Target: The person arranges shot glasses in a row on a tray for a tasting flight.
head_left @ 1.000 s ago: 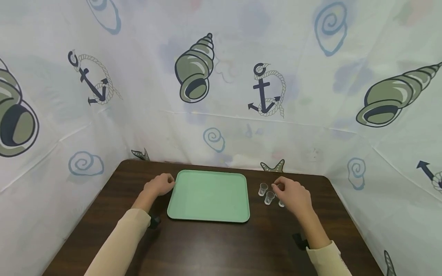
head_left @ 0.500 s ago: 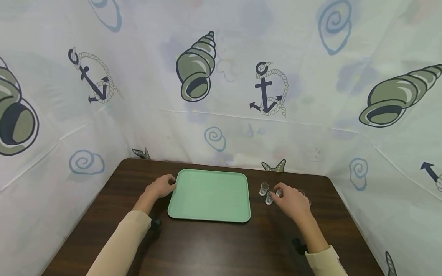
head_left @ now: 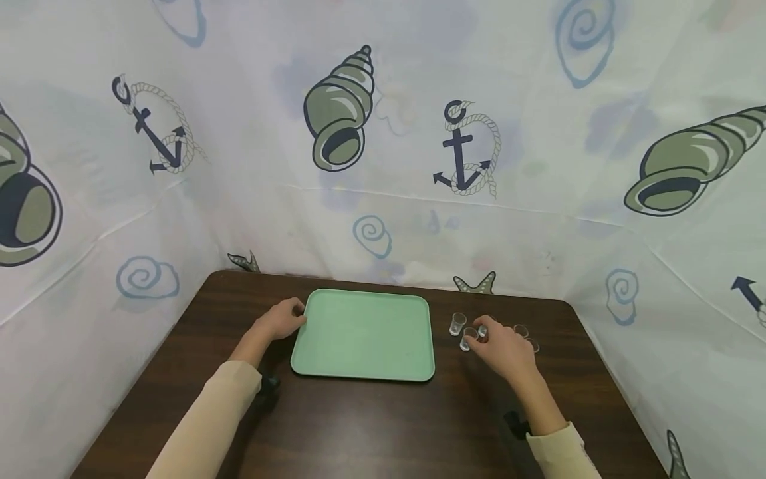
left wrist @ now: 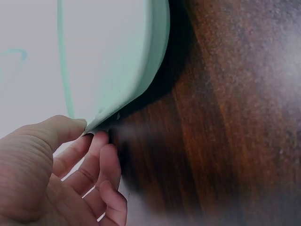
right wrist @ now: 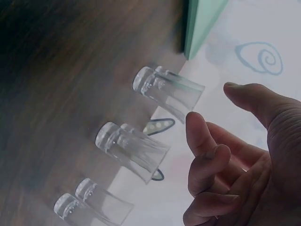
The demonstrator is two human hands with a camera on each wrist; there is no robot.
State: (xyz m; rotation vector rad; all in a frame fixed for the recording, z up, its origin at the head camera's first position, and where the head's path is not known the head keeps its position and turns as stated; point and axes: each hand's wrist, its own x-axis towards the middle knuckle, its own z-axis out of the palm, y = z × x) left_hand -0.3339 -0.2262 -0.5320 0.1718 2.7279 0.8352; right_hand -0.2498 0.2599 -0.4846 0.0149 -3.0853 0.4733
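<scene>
My left hand (head_left: pixel 284 319) is at the left edge of a light green tray (head_left: pixel 362 336) lying on the table. In the left wrist view the thumb lies over the tray's rim (left wrist: pixel 141 84) and the fingers curl beneath it, pinching the edge. On the right, my right hand (head_left: pixel 509 349) hovers among several small clear shot glasses (head_left: pixel 457 324). The right wrist view shows its thumb and index finger spread apart close to the rim of the nearest shot glass (right wrist: pixel 167 92), with nothing held. Part of the group is hidden behind this hand in the head view.
The dark wooden table (head_left: pixel 359 432) carries the tray and glasses. A white cloth (head_left: pixel 269 133) printed with shells and anchors hangs behind and at both sides. Other shot glasses (head_left: pixel 522 330) stand to the right, beyond the right hand.
My right hand has shifted slightly left and nearer, onto the front glass, uncovering glasses on its right side. My left hand stays at the tray's edge.
</scene>
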